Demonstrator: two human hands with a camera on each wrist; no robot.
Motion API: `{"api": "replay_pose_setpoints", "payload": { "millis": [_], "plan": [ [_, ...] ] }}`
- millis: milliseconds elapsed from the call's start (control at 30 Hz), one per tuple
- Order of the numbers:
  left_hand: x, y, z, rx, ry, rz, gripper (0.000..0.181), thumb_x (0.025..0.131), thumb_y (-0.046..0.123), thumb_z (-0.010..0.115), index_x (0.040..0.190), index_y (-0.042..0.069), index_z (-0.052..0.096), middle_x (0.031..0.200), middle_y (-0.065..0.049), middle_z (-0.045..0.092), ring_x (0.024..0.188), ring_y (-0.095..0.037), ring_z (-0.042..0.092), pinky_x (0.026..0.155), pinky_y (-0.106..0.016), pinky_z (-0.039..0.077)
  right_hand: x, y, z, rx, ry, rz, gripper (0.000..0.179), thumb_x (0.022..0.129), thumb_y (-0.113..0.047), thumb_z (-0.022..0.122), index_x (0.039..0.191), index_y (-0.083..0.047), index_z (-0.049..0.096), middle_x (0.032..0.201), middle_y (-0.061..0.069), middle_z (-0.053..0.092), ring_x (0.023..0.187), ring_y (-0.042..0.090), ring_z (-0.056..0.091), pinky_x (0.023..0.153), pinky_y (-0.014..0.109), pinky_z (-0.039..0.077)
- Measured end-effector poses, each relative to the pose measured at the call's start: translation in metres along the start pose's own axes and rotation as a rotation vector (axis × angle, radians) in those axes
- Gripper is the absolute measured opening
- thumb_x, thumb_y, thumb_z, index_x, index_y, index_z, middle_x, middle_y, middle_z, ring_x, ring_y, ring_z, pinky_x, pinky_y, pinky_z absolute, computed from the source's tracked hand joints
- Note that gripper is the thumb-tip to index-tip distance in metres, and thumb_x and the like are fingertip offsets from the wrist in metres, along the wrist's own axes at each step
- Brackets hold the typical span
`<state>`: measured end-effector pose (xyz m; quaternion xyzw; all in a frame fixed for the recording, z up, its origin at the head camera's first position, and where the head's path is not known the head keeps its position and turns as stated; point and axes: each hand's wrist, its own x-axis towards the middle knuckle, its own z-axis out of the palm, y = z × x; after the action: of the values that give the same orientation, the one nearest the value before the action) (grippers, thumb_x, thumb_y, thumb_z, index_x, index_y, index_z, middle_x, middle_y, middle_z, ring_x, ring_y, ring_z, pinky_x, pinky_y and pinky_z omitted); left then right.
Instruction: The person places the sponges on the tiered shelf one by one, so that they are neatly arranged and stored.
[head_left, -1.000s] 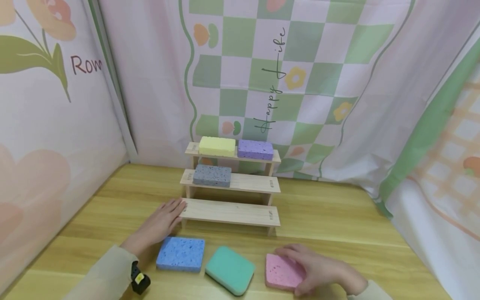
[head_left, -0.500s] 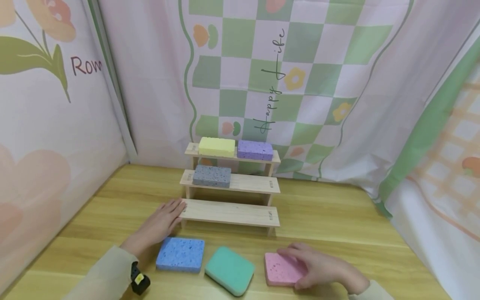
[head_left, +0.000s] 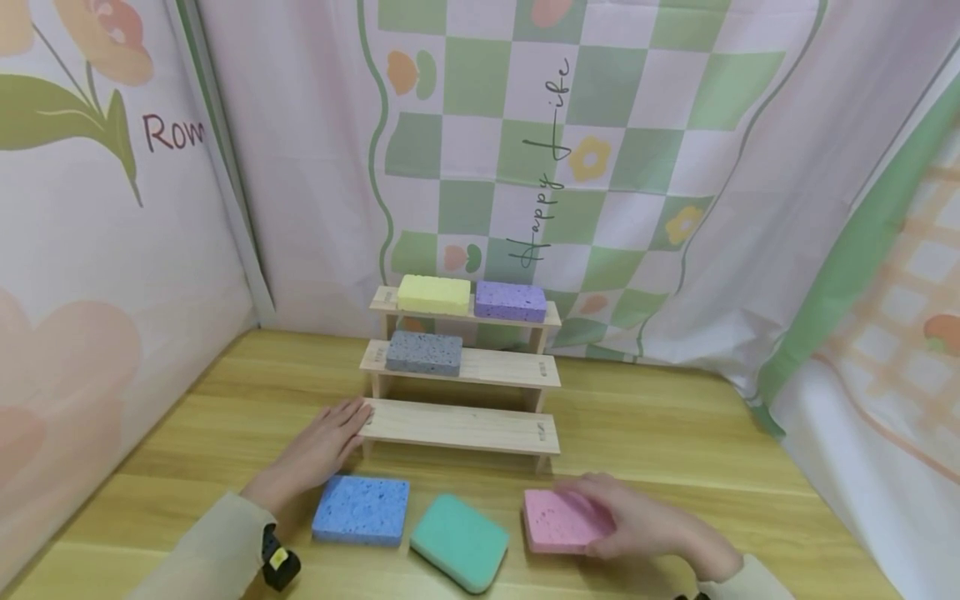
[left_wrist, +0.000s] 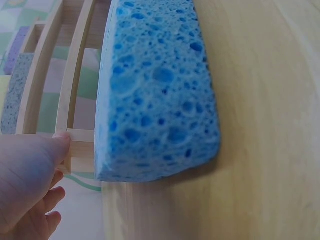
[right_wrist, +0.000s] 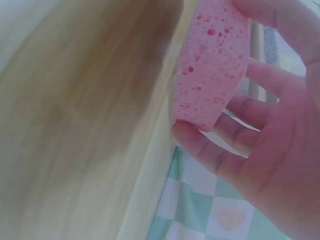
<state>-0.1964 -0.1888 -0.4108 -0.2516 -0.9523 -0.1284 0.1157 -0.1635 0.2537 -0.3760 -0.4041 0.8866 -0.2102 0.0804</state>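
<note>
My right hand [head_left: 637, 521] grips a pink sponge [head_left: 558, 521], thumb on the near side and fingers on the far side. In the right wrist view the pink sponge [right_wrist: 212, 65] appears slightly tilted over the wood. My left hand [head_left: 322, 446] rests on the left end of the lowest board of a three-step wooden rack [head_left: 465, 425]; its thumb [left_wrist: 61, 142] touches the board end in the left wrist view. Beside that forearm lies a blue sponge [head_left: 362, 510]. A green sponge [head_left: 460, 542] lies between the blue and pink ones.
On the rack's top step sit a yellow sponge [head_left: 433, 294] and a purple sponge [head_left: 510, 301]. A grey sponge [head_left: 424, 352] is at the left of the middle step. Printed curtains [head_left: 540, 167] hang behind and beside the wooden table [head_left: 660, 433].
My right hand has moved the pink sponge a little away from me and slightly left. The left hand and the other sponges stay where they were.
</note>
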Motion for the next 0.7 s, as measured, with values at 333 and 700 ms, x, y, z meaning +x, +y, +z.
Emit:
{"api": "replay_pose_setpoints", "payload": {
  "millis": [333, 700],
  "plan": [
    [0.000, 0.001, -0.001, -0.008, -0.005, -0.011, 0.047, 0.097, 0.016, 0.048, 0.138, -0.005, 0.036, 0.141, -0.025, 0.033, 0.128, -0.041, 0.030, 0.103, -0.055, 0.024, 0.009, -0.004, -0.011, -0.016, 0.054, -0.029, 0.071, 0.070, -0.017, 0.075, 0.134, -0.012, 0.046, 0.128, 0.004, 0.050, 0.112, 0.024, 0.049, 0.089, 0.048, 0.044],
    [0.000, -0.001, 0.000, 0.006, -0.016, -0.007, 0.047, 0.097, 0.016, 0.047, 0.138, -0.005, 0.036, 0.141, -0.025, 0.032, 0.128, -0.042, 0.030, 0.103, -0.055, 0.024, 0.022, -0.012, -0.031, -0.030, 0.094, -0.036, 0.071, 0.069, -0.015, 0.075, 0.134, -0.010, 0.047, 0.128, 0.008, 0.050, 0.111, 0.025, 0.049, 0.089, 0.049, 0.044]
  ]
}}
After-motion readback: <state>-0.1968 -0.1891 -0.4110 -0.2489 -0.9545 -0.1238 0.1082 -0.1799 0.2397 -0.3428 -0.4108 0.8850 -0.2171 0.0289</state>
